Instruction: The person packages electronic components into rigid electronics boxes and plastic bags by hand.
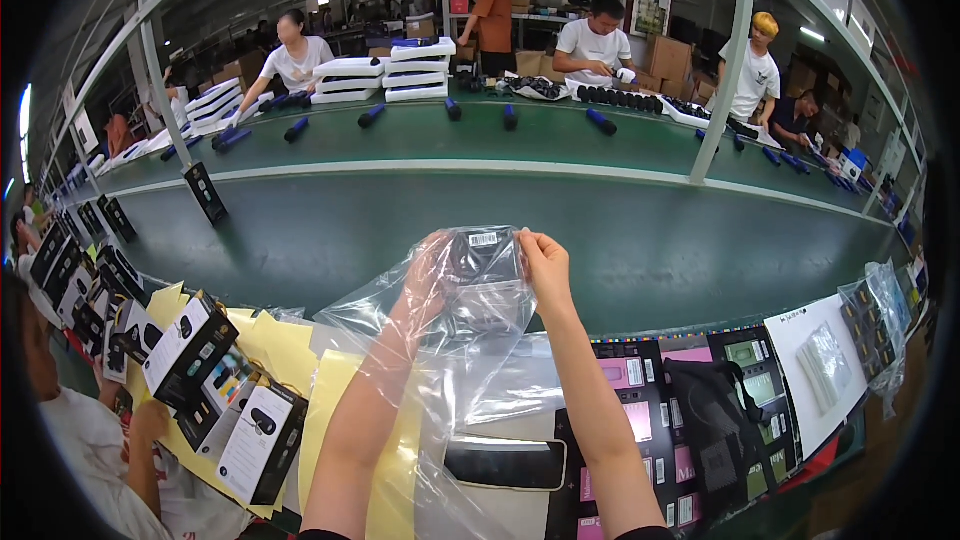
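Note:
In front of me, a dark box point(490, 262) with a white barcode label on its top sits in a large clear plastic bag point(480, 325). My left hand point(428, 268) is closed on the box's left side, seen through the loose film that drapes over that forearm. At the box's upper right corner, my right hand point(546, 262) pinches the bag's film between thumb and fingers. Glare on the plastic hides much of the box's lower part. Below my hands, a phone point(505, 463) with a dark screen lies on the bench.
Black-and-white boxes point(265, 430) stand on yellow sheets at left beside a co-worker. A black mesh bag point(715, 430) lies on printed cartons at right. Ahead runs a green conveyor point(640, 230), carrying an upright black box point(205, 193). Blue-handled items point(510, 117) lie beyond a rail.

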The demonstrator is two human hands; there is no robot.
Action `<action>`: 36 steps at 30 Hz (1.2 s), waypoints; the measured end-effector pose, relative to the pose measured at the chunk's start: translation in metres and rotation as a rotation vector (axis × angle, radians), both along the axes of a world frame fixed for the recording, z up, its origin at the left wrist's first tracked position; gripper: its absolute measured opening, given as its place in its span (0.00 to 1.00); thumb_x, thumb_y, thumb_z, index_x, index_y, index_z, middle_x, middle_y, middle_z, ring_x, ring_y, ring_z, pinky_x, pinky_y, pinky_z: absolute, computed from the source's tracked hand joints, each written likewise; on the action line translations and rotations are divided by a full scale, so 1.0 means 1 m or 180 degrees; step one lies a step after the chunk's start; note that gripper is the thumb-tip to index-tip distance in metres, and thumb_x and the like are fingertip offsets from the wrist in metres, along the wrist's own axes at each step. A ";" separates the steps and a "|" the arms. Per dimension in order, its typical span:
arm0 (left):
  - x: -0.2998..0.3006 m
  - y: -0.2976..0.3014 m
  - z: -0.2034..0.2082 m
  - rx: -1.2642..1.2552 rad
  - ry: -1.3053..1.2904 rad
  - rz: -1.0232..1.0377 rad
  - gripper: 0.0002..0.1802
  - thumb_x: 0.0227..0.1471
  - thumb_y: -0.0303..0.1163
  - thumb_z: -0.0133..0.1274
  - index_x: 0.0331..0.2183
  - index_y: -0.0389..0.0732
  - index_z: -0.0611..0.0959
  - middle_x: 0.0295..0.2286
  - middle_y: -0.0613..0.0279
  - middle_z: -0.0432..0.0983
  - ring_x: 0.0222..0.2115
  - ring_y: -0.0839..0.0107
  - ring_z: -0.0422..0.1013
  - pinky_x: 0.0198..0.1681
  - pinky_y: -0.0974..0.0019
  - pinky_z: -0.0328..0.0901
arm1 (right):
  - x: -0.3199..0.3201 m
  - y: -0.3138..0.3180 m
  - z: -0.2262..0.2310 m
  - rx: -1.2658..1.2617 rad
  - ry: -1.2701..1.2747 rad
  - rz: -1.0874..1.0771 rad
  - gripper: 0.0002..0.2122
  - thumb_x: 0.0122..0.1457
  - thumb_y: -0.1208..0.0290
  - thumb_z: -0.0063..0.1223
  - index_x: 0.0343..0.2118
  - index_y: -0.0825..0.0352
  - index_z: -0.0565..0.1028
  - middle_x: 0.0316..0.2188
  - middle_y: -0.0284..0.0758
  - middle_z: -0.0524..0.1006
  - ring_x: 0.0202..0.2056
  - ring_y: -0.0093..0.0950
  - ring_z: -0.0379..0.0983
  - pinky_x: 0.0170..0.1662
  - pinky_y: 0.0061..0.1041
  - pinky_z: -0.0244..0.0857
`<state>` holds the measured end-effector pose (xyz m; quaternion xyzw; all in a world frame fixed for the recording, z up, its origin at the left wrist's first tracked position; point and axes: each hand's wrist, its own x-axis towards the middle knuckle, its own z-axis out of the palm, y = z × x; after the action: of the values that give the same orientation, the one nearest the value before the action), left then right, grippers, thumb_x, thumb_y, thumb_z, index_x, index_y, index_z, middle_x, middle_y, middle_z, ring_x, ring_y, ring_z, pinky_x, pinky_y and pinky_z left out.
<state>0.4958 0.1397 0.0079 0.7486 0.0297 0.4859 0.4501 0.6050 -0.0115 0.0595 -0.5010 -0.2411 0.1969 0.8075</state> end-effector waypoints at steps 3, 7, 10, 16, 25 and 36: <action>0.002 -0.012 0.002 0.0921 -0.0017 0.0297 0.17 0.52 0.30 0.50 0.45 0.38 0.72 0.39 0.58 0.71 0.38 0.67 0.70 0.45 0.66 0.65 | 0.016 0.005 -0.023 -0.0181 0.0518 -0.0055 0.11 0.59 0.65 0.48 0.28 0.67 0.76 0.13 0.23 0.65 0.12 0.11 0.56 0.14 0.14 0.47; -0.013 -0.007 -0.024 -0.3804 0.0088 -0.2261 0.21 0.51 0.40 0.48 0.44 0.38 0.72 0.42 0.51 0.70 0.42 0.60 0.69 0.50 0.57 0.64 | 0.008 0.002 -0.060 -0.0938 0.0747 0.0093 0.13 0.59 0.63 0.48 0.27 0.68 0.76 0.12 0.25 0.66 0.13 0.14 0.58 0.14 0.17 0.50; 0.004 -0.023 -0.046 -0.4602 0.0619 -0.2284 0.17 0.52 0.38 0.46 0.39 0.36 0.76 0.35 0.55 0.75 0.39 0.60 0.71 0.43 0.55 0.68 | 0.034 -0.004 -0.147 -0.1313 0.0340 -0.0351 0.14 0.57 0.62 0.49 0.28 0.71 0.76 0.15 0.30 0.71 0.16 0.19 0.65 0.20 0.21 0.58; 0.019 -0.009 -0.110 -0.2152 0.1580 -0.0404 0.16 0.53 0.40 0.51 0.35 0.37 0.79 0.30 0.62 0.75 0.31 0.72 0.69 0.35 0.67 0.64 | 0.040 -0.006 -0.163 -0.2140 -0.0849 -0.0835 0.18 0.57 0.57 0.46 0.31 0.71 0.76 0.29 0.45 0.77 0.34 0.37 0.74 0.38 0.32 0.65; 0.028 -0.025 -0.078 -0.2665 0.0527 -0.0975 0.09 0.55 0.32 0.48 0.36 0.39 0.76 0.32 0.69 0.72 0.34 0.80 0.66 0.40 0.75 0.61 | 0.034 -0.008 -0.141 -0.1457 -0.0929 -0.0958 0.18 0.56 0.56 0.48 0.30 0.71 0.74 0.31 0.45 0.76 0.35 0.41 0.72 0.38 0.35 0.65; 0.011 -0.058 -0.009 -0.2756 -0.0052 -0.1020 0.08 0.53 0.31 0.50 0.35 0.38 0.77 0.29 0.69 0.71 0.32 0.81 0.65 0.37 0.77 0.60 | -0.044 -0.097 -0.096 -0.0741 0.0884 0.1601 0.49 0.42 0.54 0.66 0.58 0.76 0.45 0.52 0.49 0.62 0.53 0.35 0.60 0.55 0.32 0.56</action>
<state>0.5069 0.0818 -0.0015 0.4830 0.1102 0.3589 0.7910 0.5609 -0.1089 -0.0367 -0.4831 -0.2206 0.4834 0.6959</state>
